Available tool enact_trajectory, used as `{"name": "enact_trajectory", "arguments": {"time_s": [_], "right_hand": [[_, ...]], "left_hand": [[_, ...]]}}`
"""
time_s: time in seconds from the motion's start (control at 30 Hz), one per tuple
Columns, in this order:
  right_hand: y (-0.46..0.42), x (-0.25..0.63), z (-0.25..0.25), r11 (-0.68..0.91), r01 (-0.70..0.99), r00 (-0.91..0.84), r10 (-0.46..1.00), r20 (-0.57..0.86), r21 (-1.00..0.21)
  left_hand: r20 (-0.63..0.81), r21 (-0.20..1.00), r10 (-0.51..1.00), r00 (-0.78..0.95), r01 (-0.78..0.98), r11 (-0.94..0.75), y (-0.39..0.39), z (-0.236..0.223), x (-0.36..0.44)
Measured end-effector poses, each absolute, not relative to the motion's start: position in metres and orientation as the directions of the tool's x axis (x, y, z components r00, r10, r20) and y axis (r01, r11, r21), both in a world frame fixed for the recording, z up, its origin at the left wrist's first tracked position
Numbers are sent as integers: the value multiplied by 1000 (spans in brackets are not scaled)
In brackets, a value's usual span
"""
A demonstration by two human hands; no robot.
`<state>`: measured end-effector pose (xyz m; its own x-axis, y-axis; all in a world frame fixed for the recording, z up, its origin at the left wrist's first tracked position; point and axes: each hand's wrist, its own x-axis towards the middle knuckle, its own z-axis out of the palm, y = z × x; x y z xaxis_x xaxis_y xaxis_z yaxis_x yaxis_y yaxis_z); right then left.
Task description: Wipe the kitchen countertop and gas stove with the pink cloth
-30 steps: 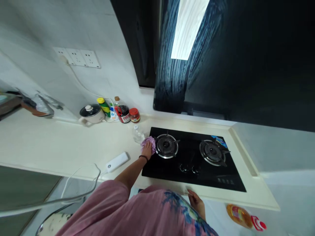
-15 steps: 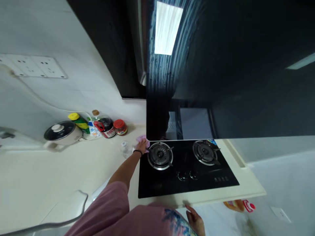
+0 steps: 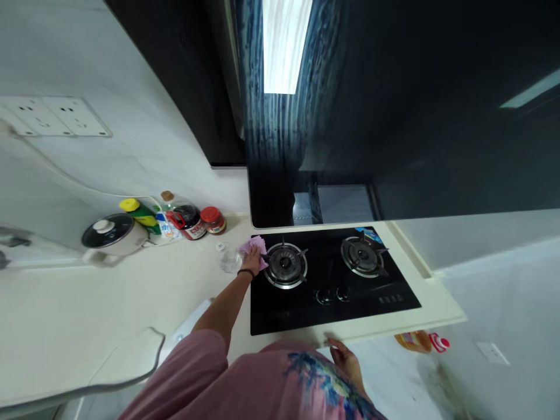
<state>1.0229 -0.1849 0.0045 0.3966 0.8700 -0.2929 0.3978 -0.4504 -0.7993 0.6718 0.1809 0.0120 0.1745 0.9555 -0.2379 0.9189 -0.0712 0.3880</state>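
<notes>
My left hand [image 3: 252, 259] is reached forward, pressing a pink cloth [image 3: 259, 242] at the back left corner of the black gas stove [image 3: 289, 315]. Beside its wrist, on the counter, lies a clear plastic bottle [image 3: 229, 261]. The left burner [image 3: 284, 263] sits just right of the cloth, and the right burner [image 3: 362, 255] is farther off. My right hand [image 3: 345, 363] hangs low by the counter's front edge, fingers apart and holding nothing.
A dark range hood panel [image 3: 394, 128] with wet streaks overhangs the stove. Along the wall stand a red-lidded jar [image 3: 213, 220], a dark bottle with a red handle [image 3: 191, 223], a green bottle [image 3: 144, 218] and a lidded pot [image 3: 118, 236]. An oil bottle [image 3: 413, 341] is below the counter.
The view has shifted, uncovering more of the stove's back edge beneath the hood panel. My left hand stays on the cloth near the same corner; my right hand is little changed.
</notes>
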Motion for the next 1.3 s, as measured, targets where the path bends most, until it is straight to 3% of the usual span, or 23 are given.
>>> {"name": "enact_trajectory", "arguments": {"time_s": [0.1,0.27,0.57,0.77,0.93,1.1,1.3], "right_hand": [[-174,1026,-2,-403,338,357,891,-280,-851],[-164,1029,-4,-397,380,280,910,-306,-835],[-159,1027,-1,-350,434,246,933,-264,-830],[-166,1022,11,-336,451,279,933,-226,-827],[-177,1021,20,-333,456,312,928,-202,-825],[-190,1024,22,-365,457,340,914,-220,-812],[-198,1026,22,-390,452,399,893,-209,-803]], "left_hand": [[-227,361,960,163,930,-72,144,9,676],[-239,303,956,170,948,-93,64,3,680],[-302,204,856,420,906,-372,-68,3,656],[-283,219,726,627,779,-587,-61,7,674],[-190,354,538,822,568,-743,-40,2,766],[-144,386,479,866,495,-778,-30,3,841],[-179,376,486,855,516,-770,-32,-4,784]]}}
